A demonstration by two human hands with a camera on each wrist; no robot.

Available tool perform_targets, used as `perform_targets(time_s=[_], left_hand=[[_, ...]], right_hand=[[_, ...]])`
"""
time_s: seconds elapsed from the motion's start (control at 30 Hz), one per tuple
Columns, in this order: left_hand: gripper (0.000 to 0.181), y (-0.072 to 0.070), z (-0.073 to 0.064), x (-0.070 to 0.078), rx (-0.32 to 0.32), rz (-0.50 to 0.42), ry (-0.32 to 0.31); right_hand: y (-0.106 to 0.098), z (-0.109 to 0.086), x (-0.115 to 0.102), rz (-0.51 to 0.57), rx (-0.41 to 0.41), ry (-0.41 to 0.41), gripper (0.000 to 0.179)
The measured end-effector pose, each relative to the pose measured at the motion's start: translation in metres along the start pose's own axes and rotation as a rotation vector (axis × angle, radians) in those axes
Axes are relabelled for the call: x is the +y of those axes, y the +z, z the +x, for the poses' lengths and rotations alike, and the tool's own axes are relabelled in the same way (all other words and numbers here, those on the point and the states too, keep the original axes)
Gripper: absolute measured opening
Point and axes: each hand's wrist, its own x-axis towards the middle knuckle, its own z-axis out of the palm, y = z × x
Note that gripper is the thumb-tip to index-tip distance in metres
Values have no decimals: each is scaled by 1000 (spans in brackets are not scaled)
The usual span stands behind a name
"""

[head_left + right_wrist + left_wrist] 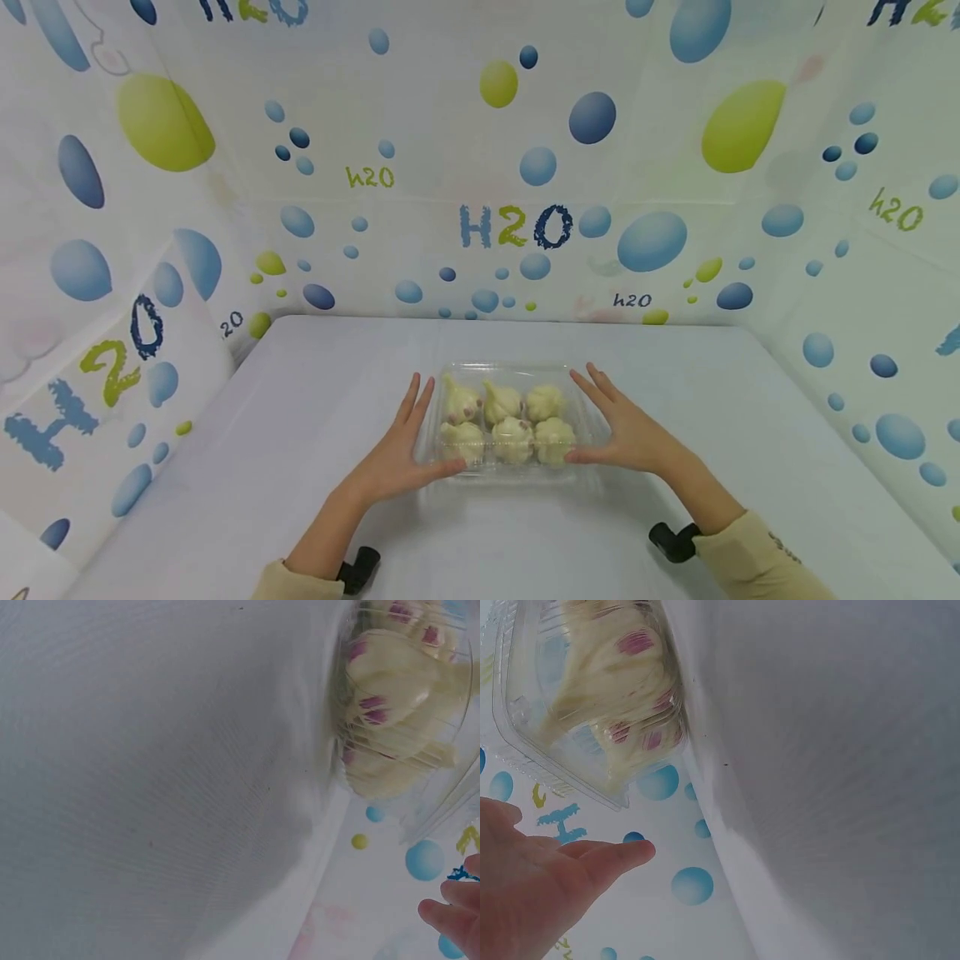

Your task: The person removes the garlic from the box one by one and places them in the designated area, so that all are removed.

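A clear plastic box (517, 473) with several garlic bulbs (513, 439) in it sits on the white table. Its lid is down over the bulbs, which lie in two rows. At the box's left side my left hand (401, 450) is spread, thumb by the near left corner and fingers pointing away. My right hand (626, 425) mirrors it on the right, its thumb overlapping the near right corner in the head view. In the left wrist view, the fingers (615, 859) are straight and apart from the box wall. The right wrist view shows fingertips (442, 915) beside the box.
The white table (300, 400) runs back to a cloth wall (420, 108) printed with bubbles and lettering. More of this cloth stands along both sides. A black wrist camera (360, 570) is on the left wrist, another black camera (673, 542) on the right.
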Motion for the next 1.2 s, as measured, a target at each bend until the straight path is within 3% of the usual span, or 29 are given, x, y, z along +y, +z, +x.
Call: perform_targets(time_s=[0.17, 0.37, 0.77, 1.2], left_hand=[[109, 3, 1, -1, 1, -50, -3], [112, 9, 1, -2, -53, -103, -17], [123, 15, 5, -4, -65, -132, 10], [123, 17, 7, -4, -78, -168, 26]], right_hand=[[3, 1, -1, 5, -14, -5, 107], [6, 0, 0, -15, -13, -8, 109], [10, -2, -3, -23, -23, -45, 112], [11, 0, -4, -42, -41, -69, 112]])
